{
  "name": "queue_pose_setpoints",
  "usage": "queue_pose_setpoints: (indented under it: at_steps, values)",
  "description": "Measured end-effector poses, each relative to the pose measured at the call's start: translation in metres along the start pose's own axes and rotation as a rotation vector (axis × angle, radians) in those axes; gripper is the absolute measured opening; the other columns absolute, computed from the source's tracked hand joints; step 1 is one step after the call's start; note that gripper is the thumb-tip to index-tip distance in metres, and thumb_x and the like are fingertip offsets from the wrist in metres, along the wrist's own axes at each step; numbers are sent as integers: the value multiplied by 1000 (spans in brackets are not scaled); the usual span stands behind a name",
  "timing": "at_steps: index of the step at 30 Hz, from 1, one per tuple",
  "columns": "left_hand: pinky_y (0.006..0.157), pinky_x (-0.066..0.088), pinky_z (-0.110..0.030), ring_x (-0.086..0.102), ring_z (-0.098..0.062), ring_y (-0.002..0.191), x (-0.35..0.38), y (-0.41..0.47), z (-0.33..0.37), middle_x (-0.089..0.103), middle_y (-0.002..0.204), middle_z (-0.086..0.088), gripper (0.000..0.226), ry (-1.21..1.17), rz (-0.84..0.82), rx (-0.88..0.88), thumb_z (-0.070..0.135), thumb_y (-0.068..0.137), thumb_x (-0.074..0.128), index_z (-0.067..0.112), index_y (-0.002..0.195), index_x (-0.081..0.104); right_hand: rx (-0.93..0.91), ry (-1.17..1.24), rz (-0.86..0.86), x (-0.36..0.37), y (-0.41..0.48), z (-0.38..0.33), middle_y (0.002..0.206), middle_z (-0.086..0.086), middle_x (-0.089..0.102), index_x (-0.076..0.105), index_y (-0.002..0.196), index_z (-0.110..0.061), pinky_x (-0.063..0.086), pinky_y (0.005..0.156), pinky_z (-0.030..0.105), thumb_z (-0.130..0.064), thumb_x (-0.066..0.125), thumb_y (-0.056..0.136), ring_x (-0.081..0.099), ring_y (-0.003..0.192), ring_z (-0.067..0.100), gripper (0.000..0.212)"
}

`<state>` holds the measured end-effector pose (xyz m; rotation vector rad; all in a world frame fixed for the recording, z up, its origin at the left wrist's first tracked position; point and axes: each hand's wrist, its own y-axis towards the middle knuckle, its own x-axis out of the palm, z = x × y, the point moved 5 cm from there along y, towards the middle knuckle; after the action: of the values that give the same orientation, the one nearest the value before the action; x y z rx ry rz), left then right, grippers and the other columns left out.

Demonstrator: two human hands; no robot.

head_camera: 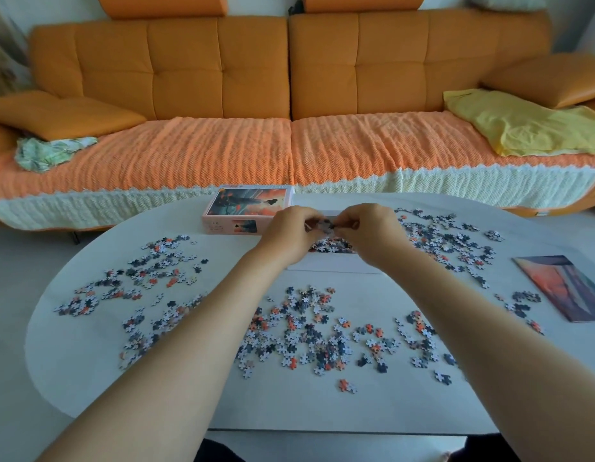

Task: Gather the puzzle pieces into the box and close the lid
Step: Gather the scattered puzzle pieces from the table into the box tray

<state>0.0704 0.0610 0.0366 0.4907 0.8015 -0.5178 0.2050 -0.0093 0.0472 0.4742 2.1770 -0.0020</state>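
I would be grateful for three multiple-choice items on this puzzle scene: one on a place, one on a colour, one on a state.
1. Where does the printed lid lie? A) on the sofa B) on the table, beside the left hand C) on the floor
2. What colour is the cloth at the sofa's right end? A) blue B) black C) yellow
3. What are both hands doing? A) pinching a clump of pieces B) lying flat C) closing the lid

Answers: B, it sits on the white table; C, it shows yellow against orange; A, the right hand and left hand meet on it.
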Motion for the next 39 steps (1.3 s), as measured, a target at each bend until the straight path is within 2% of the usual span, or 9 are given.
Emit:
queue_pose_setpoints:
  at_steps: [4, 7, 10, 14, 18, 22, 27, 34, 39]
  values:
    - [91, 41, -29, 55, -21, 113, 11, 2, -9, 58, 123, -5, 41, 145, -41, 21, 24, 90, 68, 16, 130, 61, -41, -139, -120, 14, 3, 11, 68, -11, 62, 74, 106, -23, 47, 55, 22, -24, 60, 95, 56, 60, 8, 19]
    - [96, 43, -33, 52, -21, 116, 5, -2, -10, 58, 124, -5, 41, 156, -41, 34, 29, 92, 65, 15, 130, 61, -90, -183, -121, 14, 4, 6, 75, -2, 68, 71, 114, -24, 52, 60, 30, -27, 50, 100, 61, 65, 17, 25]
    - [99, 41, -34, 50, -19, 117, -3, -11, -13, 57, 123, -2, 38, 139, -30, 61, 30, 92, 65, 17, 127, 63, -107, -253, -224, 24, -1, 6, 82, 0, 65, 63, 125, -24, 38, 51, 24, -21, 43, 102, 51, 59, 11, 31]
    - [104, 32, -30, 42, -17, 127, -20, -30, -29, 51, 133, 1, 40, 147, -11, 50, 33, 93, 63, 19, 131, 60, -98, -214, -168, 24, -12, -10, 111, 7, 67, 62, 127, -20, 43, 65, 26, -16, 46, 100, 55, 70, 13, 31]
    - [108, 32, -35, 40, -17, 131, -48, -54, -54, 50, 137, 3, 37, 172, 42, 36, 31, 94, 59, 24, 130, 57, -273, -107, -133, 38, -27, -66, 125, 1, 61, 64, 125, -29, 48, 90, 31, -16, 50, 97, 61, 104, 21, 34]
    - [104, 38, -39, 42, -23, 128, -80, -86, -104, 50, 138, 0, 44, 292, 71, -131, 37, 96, 53, 23, 138, 50, -389, -125, -246, 84, -33, -124, 137, 1, 54, 62, 126, -22, 40, 100, 27, -18, 53, 96, 53, 122, 18, 31]
    - [107, 32, -43, 35, -28, 133, -121, -135, -178, 41, 148, -4, 53, 519, 65, -382, 45, 98, 43, 22, 145, 38, -404, -178, -412, 155, -17, -177, 145, 3, 48, 53, 136, -23, 41, 106, 34, -25, 49, 99, 51, 126, 24, 37]
    - [116, -7, -57, -11, -28, 149, -137, -180, -253, -8, 163, -1, 82, 514, -55, -688, 79, 85, 20, 40, 153, 0, -435, -314, -471, 232, 18, -211, 156, 5, 25, 34, 148, -27, 31, 113, 45, -36, 53, 95, 28, 141, 29, 57]
    - [113, -13, -61, -20, -27, 147, -137, -178, -266, -19, 161, 3, 89, 507, -48, -698, 86, 78, 16, 44, 151, -10, -435, -446, -544, 265, 35, -218, 162, 2, -1, 13, 152, -38, 19, 117, 53, -55, 49, 91, -1, 148, 28, 73]
